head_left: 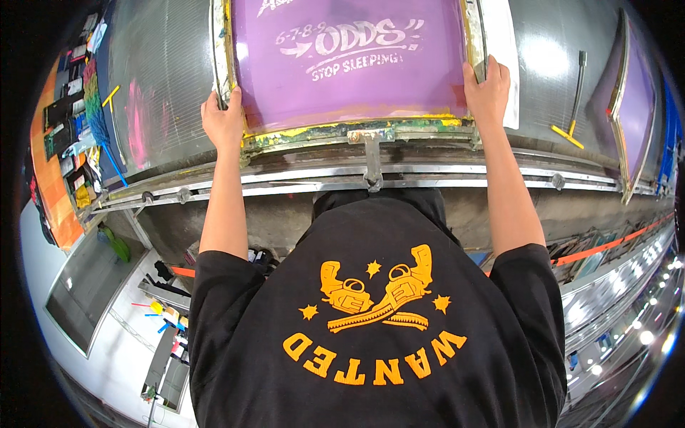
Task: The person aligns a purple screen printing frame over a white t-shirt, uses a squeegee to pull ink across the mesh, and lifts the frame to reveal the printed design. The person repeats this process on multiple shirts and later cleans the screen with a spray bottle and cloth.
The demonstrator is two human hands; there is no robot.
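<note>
A screen-printing frame [349,89] with purple mesh and white lettering lies at the top centre, its paint-stained sides bordering the mesh. My left hand [222,118] grips the frame's left side, thumb on the inner edge and fingers bent over the outside. My right hand [487,91] holds the right side the same way. A metal clamp bracket [372,160] joins the middle of the frame's near edge to a metal rail [442,175] running across the table's near side. A white board [510,100] shows under the frame's right edge.
A grey printing table [542,107] extends both sides, holding a yellow-handled squeegee [567,128]. Another purple screen [635,107] is at the right, paint-covered tools and colourful items [78,143] at the left. My dark printed T-shirt [378,299] fills the lower middle. Below are shelves and an orange bar [606,246].
</note>
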